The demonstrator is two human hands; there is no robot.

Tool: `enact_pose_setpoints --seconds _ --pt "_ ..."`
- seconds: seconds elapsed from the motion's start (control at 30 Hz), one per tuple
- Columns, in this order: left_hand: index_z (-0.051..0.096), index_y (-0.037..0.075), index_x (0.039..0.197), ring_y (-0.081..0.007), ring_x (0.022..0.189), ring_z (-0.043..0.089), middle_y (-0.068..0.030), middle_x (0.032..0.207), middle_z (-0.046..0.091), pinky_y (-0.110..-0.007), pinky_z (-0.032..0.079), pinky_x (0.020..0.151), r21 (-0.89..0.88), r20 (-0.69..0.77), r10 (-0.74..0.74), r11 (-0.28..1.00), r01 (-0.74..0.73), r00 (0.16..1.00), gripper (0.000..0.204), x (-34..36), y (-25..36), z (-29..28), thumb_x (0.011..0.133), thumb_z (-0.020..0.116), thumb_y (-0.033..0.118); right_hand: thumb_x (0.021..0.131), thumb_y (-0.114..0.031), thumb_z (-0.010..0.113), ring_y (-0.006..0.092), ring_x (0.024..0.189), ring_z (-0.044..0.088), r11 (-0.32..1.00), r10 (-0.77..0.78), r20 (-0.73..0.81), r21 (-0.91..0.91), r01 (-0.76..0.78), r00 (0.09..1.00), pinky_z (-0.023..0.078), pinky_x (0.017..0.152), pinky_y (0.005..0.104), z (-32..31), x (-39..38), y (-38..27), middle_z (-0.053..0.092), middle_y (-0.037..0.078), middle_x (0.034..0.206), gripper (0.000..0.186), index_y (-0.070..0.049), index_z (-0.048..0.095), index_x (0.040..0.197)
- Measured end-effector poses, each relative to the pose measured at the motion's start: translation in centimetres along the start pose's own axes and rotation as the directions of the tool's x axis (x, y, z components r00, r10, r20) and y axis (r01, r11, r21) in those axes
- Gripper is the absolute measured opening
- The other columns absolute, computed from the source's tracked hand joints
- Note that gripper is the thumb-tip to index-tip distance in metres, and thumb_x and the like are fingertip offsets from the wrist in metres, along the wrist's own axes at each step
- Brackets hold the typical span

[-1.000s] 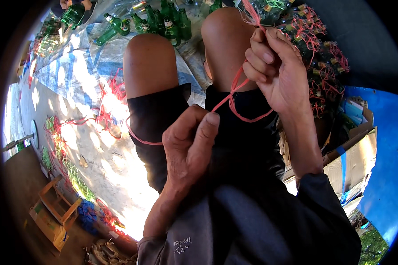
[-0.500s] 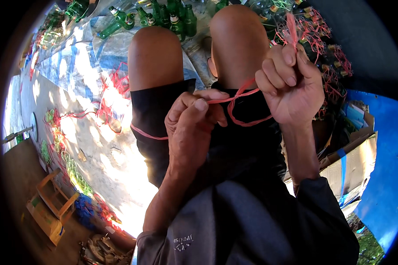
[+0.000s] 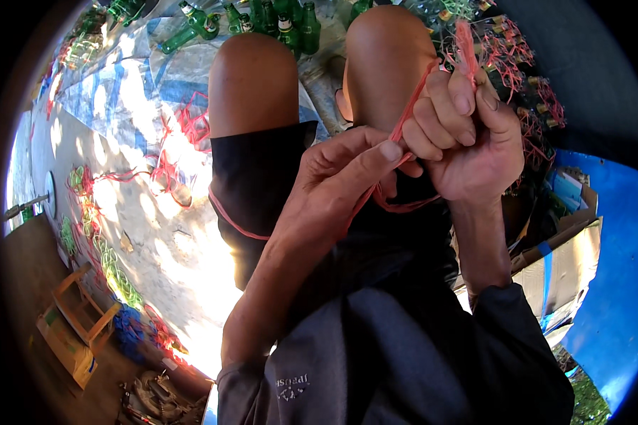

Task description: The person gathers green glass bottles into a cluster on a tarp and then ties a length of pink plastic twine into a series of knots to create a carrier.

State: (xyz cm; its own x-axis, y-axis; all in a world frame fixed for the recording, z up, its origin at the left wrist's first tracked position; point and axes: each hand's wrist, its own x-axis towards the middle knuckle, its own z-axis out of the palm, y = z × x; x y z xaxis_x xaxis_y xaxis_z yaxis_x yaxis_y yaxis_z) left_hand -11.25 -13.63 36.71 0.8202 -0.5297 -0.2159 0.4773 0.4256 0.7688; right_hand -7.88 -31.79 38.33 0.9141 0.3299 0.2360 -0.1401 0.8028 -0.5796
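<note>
A red plastic string (image 3: 412, 106) runs between my two hands above my lap. My left hand (image 3: 354, 159) pinches it between thumb and forefinger, right beside the fingers of my right hand. Closed around the string, my right hand (image 3: 468, 131) is raised by my right knee, and a frayed red end sticks up above its thumb. A loop of the string hangs below both hands, over the dark shorts. Another length crosses my left thigh and trails left towards a loose red heap (image 3: 181, 152) on the ground.
Several green glass bottles (image 3: 309, 28) stand beyond my knees. Red netting with bottles (image 3: 510, 53) lies at the far right. A cardboard box (image 3: 563, 255) stands at my right, beside a blue panel (image 3: 617, 276). Bundles of coloured string (image 3: 113, 269) and a small wooden stool (image 3: 85, 312) are at left.
My left hand has moved right and slightly up to my right hand. The string now rises in a bend beside the right fingers. My right hand stays nearly in place.
</note>
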Motion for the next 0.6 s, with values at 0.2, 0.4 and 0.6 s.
enact_pose_setpoints --seconds 0.2,0.4,0.6 --pt "0.063 0.002 0.102 -0.0166 0.093 0.063 -0.01 0.103 0.068 -0.03 0.051 0.082 -0.303 -0.049 0.078 0.949 -0.089 0.996 0.022 0.9 -1.4 0.3 0.104 0.053 0.021 0.106 -0.027 0.044 0.0083 0.049 0.025 0.999 0.011 -0.013 -0.034 -0.012 1.0 0.025 0.047 0.027 0.7 -1.1 -0.6 0.033 -0.002 0.063 0.027 -0.004 0.051 0.092" --pt "0.059 0.006 0.102 -0.0195 0.098 0.063 -0.0064 0.094 0.066 -0.036 0.047 0.096 -0.562 -0.024 0.104 0.821 -0.1 0.994 0.024 1.4 -1.0 -0.1 0.106 0.049 0.027 0.107 -0.032 0.042 0.0067 0.048 0.021 0.993 0.07 -0.008 -0.095 -0.071 0.997 0.022 0.047 0.0264 0.9 -2.9 -0.7 0.036 -0.004 0.065 0.029 -0.008 0.05 0.093" --pt "0.051 0.011 0.094 -0.0166 0.076 0.051 0.001 0.074 0.047 -0.035 0.045 0.082 -0.754 0.039 0.11 0.656 -0.043 0.993 0.025 1.8 -0.8 -0.3 0.107 0.045 0.03 0.107 -0.031 0.044 0.007 0.048 0.022 0.991 0.132 -0.003 0.015 -0.132 0.991 0.023 0.049 0.0266 0.5 -3.6 -0.4 0.036 -0.005 0.064 0.027 -0.009 0.05 0.093"
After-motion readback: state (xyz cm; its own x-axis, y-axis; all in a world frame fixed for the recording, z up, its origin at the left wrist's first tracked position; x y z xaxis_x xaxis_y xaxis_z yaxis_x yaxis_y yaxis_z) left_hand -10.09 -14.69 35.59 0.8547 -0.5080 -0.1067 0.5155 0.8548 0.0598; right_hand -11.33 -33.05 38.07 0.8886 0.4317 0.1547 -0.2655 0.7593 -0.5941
